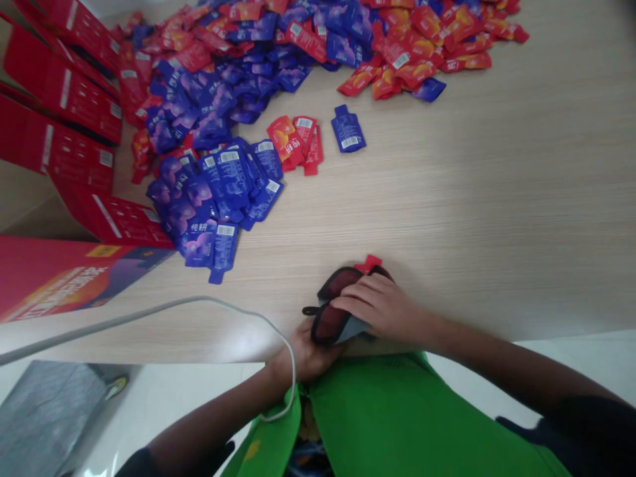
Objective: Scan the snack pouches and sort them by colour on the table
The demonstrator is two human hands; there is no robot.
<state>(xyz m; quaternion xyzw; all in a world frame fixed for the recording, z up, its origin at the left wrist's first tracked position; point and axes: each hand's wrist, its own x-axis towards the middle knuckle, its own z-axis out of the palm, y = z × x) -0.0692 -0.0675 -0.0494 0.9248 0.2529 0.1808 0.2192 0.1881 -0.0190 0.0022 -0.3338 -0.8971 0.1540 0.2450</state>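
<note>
Table [497, 199]: pale wood-grain laminate, matte. Heap of sachets [258, 59] across its far side: flat, glossy foil, red and blue, notched tops, white barcode labels. Red cartons [64, 93] stacked at the far left, with a flat printed box [59, 275] below them. Grey cable [149, 311] loops over the near edge.

Soft case [328, 328]: dark fabric rim, red lining, lying gaping at the table's near edge, centre.

Right hand [385, 308]: forearm comes in from the right, palm down on top of the case, fingers bent and clasping its upper side.

Left hand [305, 354]: under the case's near end. Its fingers are hidden beneath the fabric, so their closure is unreadable.

Red sachet [368, 263]: its corner pokes out past the case's far edge, beyond the right fingertips.
</note>
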